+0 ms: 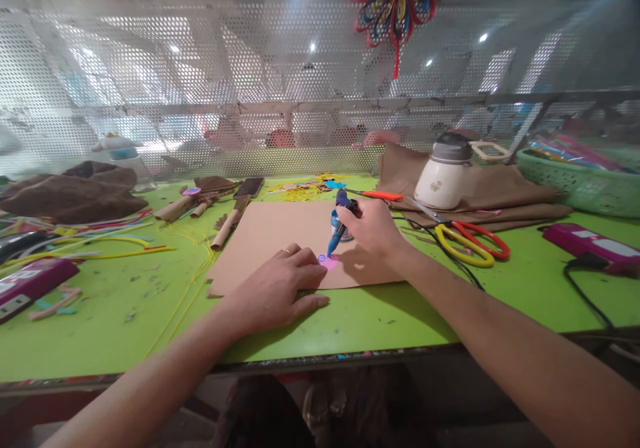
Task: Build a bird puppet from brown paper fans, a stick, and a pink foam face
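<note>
A brown paper sheet [280,228] lies on the green table in front of me. Near its front edge is a small pink disc [331,262] with blue marks around its left side. My right hand [373,228] is closed round a blue pen [337,237], whose tip points down at the disc. My left hand [280,285] rests flat at the paper's front edge, fingers stretched out, fingertips beside the disc. A small blue-and-clear container [335,220] stands just behind the pen, partly hidden by it and my right hand.
Scissors [465,245], an orange cutter [383,196] and a white jar [441,175] sit to the right, with a green basket [575,181] and power strip [593,245] beyond. Leftward are paper rolls [230,228], a phone [249,187], yellow strands and brown cloth [75,191].
</note>
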{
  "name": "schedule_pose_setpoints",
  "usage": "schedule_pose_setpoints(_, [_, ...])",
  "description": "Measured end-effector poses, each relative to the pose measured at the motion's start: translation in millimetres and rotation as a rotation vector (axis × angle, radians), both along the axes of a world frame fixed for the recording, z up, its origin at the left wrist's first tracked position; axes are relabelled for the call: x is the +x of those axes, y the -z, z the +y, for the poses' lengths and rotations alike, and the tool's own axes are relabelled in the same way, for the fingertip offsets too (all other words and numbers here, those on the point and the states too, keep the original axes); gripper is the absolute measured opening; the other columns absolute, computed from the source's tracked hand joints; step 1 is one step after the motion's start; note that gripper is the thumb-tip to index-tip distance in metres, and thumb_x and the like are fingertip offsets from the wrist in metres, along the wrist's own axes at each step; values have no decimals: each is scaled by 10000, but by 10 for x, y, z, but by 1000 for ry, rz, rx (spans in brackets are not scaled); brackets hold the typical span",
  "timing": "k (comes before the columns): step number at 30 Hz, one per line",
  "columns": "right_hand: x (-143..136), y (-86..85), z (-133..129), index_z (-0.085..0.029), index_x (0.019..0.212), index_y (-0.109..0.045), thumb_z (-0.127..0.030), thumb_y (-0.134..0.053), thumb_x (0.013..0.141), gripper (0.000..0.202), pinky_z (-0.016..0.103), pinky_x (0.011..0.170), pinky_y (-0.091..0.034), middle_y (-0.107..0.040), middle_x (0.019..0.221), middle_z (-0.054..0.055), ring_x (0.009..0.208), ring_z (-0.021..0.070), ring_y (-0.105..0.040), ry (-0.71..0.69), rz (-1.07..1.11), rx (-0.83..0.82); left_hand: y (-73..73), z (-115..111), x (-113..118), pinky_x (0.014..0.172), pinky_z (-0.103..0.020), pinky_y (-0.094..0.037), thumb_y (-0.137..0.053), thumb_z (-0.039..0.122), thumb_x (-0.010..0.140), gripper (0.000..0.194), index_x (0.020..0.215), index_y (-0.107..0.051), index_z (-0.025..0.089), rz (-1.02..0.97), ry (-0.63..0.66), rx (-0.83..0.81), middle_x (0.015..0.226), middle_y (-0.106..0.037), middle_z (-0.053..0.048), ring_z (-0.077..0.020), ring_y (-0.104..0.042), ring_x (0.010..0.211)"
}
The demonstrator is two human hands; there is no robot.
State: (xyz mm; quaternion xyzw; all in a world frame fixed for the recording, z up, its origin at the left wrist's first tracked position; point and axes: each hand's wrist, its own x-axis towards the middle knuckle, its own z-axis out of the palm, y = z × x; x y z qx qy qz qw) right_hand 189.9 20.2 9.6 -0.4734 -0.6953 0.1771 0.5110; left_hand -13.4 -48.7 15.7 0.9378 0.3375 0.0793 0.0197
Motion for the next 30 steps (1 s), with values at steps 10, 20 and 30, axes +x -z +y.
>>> schedule_pose_setpoints(10, [6, -38, -19, -175, 619, -578, -320, -525, 810, 245, 259, 581, -471, -641, 590, 32, 583, 160, -604, 32, 0, -23, 0, 0, 7, 860, -387, -405, -500, 460, 938, 335, 1117, -656, 223, 6, -1, -13, 1009, -589, -83, -255, -498, 959])
schedule_pose_setpoints(20, [-8, -10, -26, -172, 666, -595, -317, -536, 809, 213, 257, 593, -485, -663, 629, 37, 607, 160, -615, -10, -13, -50, -2, 2, 3, 860, -384, -404, -501, 455, 938, 311, 1054, -661, 214, 7, 1, -6, 1010, -589, -81, -249, -494, 955])
schedule_pose_setpoints(30, [0, -50, -34, -167, 629, -585, -286, -543, 773, 191, 258, 584, -472, -635, 599, 30, 593, 157, -600, 0, -25, -51, 4, 15, 0, 866, -396, -410, -472, 478, 946, 346, 1080, -658, 219, 16, 0, -2, 1014, -590, -83, -249, -496, 959])
